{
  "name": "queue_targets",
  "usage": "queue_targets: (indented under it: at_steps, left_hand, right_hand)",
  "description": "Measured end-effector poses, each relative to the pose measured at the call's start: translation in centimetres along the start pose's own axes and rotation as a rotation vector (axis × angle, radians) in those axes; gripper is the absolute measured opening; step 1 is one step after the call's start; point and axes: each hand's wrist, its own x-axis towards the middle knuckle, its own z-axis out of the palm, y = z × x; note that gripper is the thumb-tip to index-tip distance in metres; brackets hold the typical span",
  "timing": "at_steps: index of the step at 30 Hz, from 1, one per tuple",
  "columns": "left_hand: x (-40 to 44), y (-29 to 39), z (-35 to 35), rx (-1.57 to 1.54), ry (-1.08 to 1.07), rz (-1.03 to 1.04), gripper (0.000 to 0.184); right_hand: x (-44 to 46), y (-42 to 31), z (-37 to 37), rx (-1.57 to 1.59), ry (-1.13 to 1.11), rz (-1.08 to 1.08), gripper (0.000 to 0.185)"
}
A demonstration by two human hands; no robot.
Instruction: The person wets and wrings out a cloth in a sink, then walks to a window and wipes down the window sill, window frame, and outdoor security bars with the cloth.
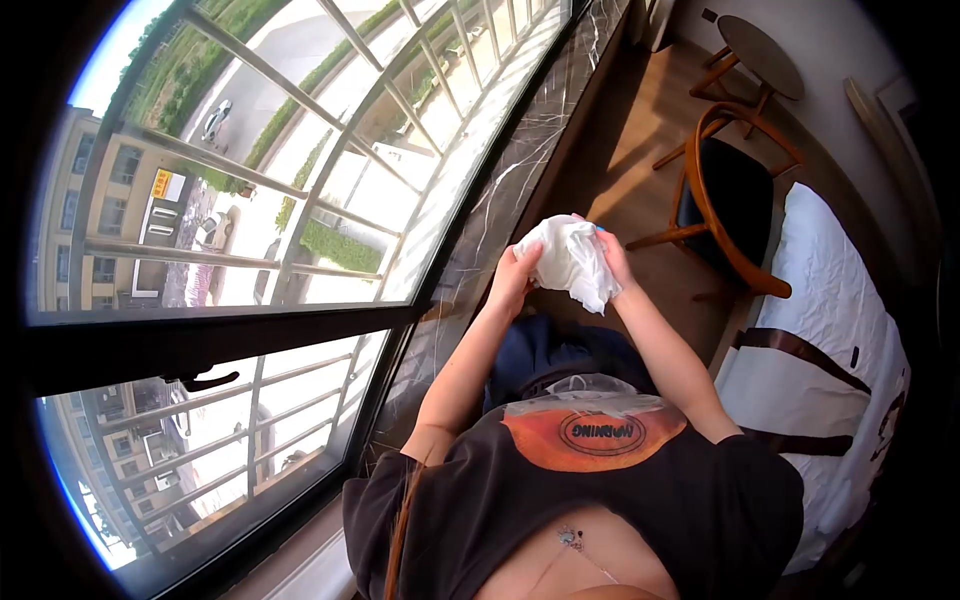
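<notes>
A crumpled white cloth [570, 262] is held up between my two hands, in front of my lap and beside the window sill. My left hand [515, 272] grips its left side, with the thumb lying on top. On the other side, my right hand [613, 262] is closed on the cloth's edge, and a bit of blue shows at a fingertip. Folds of the cloth hide most of the fingers of both hands.
A dark marble sill [505, 185] runs along the barred window [290, 150] on my left, which has a black handle [205, 381]. A wooden chair [735, 190], a round table [760, 55] and a bed with white bedding [820, 300] stand to the right.
</notes>
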Motion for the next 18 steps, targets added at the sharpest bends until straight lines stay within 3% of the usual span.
queue_targets:
  at_steps: [2, 3, 6, 8, 10, 14, 15, 18]
  left_hand:
    - [1.1, 0.0, 0.8, 0.3, 0.064, 0.133, 0.033]
    - [2.0, -0.8, 1.6, 0.311, 0.066, 0.499, 0.031]
    - [4.6, -0.2, 0.4, 0.817, -0.017, 0.53, 0.029]
    - [6.0, 1.3, 0.8, 0.755, -0.021, 0.585, 0.019]
    - [8.0, 2.7, 1.7, 0.576, 0.013, 0.644, 0.023]
    - [12.2, 6.6, 5.3, 0.489, -0.149, 0.359, 0.033]
    - [13.8, 7.4, 5.9, 0.569, -0.188, 0.404, 0.034]
    - [16.9, 12.6, 9.0, 0.788, -0.231, 0.231, 0.039]
  right_hand:
    - [0.7, -0.7, -0.1, -0.108, 0.016, -0.112, 0.047]
    - [0.8, -1.3, 0.0, -0.288, 0.013, -0.175, 0.045]
    - [0.7, -3.7, 0.3, -0.829, 0.015, -0.337, 0.041]
    - [0.9, -6.4, -0.3, -0.998, 0.005, -0.467, 0.041]
    - [0.9, -9.6, -0.5, -1.033, 0.085, -0.539, 0.038]
    - [1.8, -16.4, -1.8, -1.376, 0.21, -0.457, 0.026]
    - [2.1, -18.3, -1.3, -1.486, 0.238, -0.476, 0.023]
    - [4.1, -24.2, -1.8, -1.62, 0.273, -0.58, 0.024]
